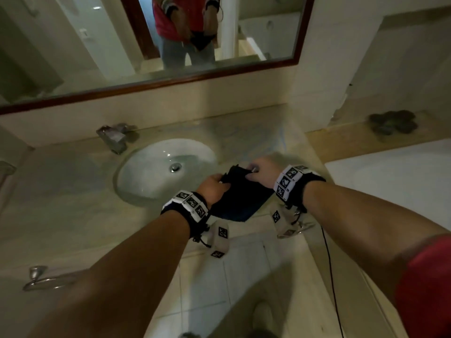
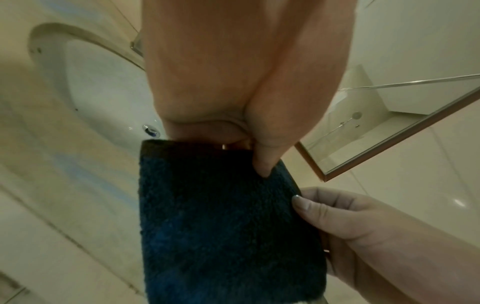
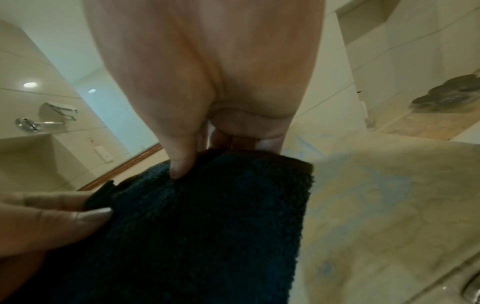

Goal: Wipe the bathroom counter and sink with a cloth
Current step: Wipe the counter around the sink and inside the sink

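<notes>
A dark blue terry cloth (image 1: 240, 202) hangs in the air over the front right rim of the round white sink (image 1: 156, 167). My left hand (image 1: 213, 187) pinches its upper left corner, thumb on the near face of the cloth (image 2: 223, 216). My right hand (image 1: 262, 172) pinches the upper right corner; its thumb presses into the cloth (image 3: 207, 226). The beige marble counter (image 1: 61, 191) runs around the sink, with bluish smears on the counter (image 3: 376, 195) at the right.
A chrome faucet (image 1: 113, 139) stands behind the sink at the left. A wood-framed mirror (image 1: 122, 45) hangs on the wall above. A dark flower-shaped object (image 1: 393, 123) lies on a ledge at the far right. A towel ring (image 1: 44, 279) is mounted low left.
</notes>
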{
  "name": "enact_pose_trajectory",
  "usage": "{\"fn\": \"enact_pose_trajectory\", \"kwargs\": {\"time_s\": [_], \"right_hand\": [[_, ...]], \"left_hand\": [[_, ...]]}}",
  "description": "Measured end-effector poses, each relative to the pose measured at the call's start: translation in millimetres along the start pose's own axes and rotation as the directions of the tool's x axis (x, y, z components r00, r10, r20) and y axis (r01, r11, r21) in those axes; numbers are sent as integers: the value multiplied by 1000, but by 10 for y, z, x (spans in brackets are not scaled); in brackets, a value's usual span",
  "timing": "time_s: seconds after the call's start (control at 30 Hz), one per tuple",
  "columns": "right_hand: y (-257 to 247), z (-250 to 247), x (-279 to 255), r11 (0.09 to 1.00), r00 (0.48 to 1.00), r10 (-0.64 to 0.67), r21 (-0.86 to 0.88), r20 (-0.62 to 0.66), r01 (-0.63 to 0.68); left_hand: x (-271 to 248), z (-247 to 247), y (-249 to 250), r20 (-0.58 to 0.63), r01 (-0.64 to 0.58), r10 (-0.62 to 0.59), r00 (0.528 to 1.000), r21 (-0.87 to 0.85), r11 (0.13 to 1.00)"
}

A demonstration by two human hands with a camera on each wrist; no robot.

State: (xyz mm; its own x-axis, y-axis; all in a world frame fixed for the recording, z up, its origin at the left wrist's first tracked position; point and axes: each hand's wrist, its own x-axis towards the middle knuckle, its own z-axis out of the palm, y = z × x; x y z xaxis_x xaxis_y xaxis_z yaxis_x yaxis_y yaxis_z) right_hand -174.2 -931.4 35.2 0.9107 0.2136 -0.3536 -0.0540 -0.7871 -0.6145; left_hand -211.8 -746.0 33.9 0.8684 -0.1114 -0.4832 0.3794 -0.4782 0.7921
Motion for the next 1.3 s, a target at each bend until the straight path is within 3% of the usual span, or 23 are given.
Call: {"fn": "enact_pose_trajectory", "kwargs": {"time_s": [0.23, 0.33, 0.47, 0.6, 0.73, 0.87, 1.0, 1.1, 1.3], "right_hand": [[146, 223, 387, 996, 1000, -21, 89, 9, 20], [233, 395, 453, 995, 1000, -18, 96, 18, 17], [342, 647, 460, 1000, 991, -24, -5, 129, 25], [353, 885, 449, 999, 984, -11, -51, 177, 21], [269, 1145, 425, 996, 979, 16, -95, 202, 3], [147, 1411, 424, 985, 979, 6, -169, 204, 29], [28, 1610, 413, 924, 990, 2, -379, 139, 51], [-71, 1763, 398, 867, 996, -16, -494, 87, 57], [-167, 2167, 356, 847, 997, 12, -531, 77, 31]], "left_hand": [[431, 102, -332, -148, 132, -140, 979, -62, 989], [641, 72, -726, -213, 199, -226, 950, -141, 970], [938, 11, -1415, -220, 286, -347, 912, -266, 921], [651, -78, -1371, -278, 279, -347, 896, -258, 925], [484, -189, -1405, -249, 273, -365, 897, -336, 902], [372, -367, -1539, -255, 270, -352, 901, -306, 913], [220, -636, -1750, -365, 229, -237, 901, -67, 971], [128, -858, -1958, -402, 209, -122, 907, 178, 962], [62, -1097, -2257, -310, 205, 16, 950, 666, 717]]}}
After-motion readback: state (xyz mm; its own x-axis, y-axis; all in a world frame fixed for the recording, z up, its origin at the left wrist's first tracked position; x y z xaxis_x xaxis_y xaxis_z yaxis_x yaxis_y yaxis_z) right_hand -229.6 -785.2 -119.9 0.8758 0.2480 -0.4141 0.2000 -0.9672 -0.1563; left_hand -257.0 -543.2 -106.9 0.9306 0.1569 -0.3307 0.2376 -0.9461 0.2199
